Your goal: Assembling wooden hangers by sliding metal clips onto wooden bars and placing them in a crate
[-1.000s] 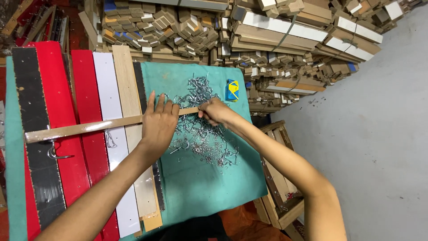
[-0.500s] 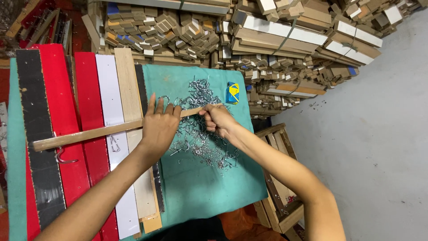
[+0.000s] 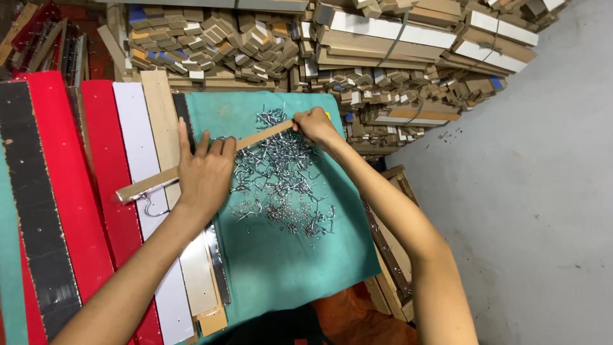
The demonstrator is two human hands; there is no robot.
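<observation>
The left hand [image 3: 204,176] lies flat with spread fingers on a long wooden slat [image 3: 255,139], which crosses the left edge of the green cloth [image 3: 287,268]. The right hand [image 3: 314,124] pinches the slat's far end near the cloth's far edge, above a pile of metal hooks [image 3: 281,179].

A teal cloth [image 3: 287,268] carries silvery metal hooks [image 3: 281,179] at its centre, a pale tan wooden strip [image 3: 258,137] crosses toward 9 o'clock over black [image 3: 29,191], red [image 3: 96,160], white [image 3: 131,140] and beige boards [image 3: 159,115], and grey floor [image 3: 523,191] lies at 3 o'clock.
</observation>
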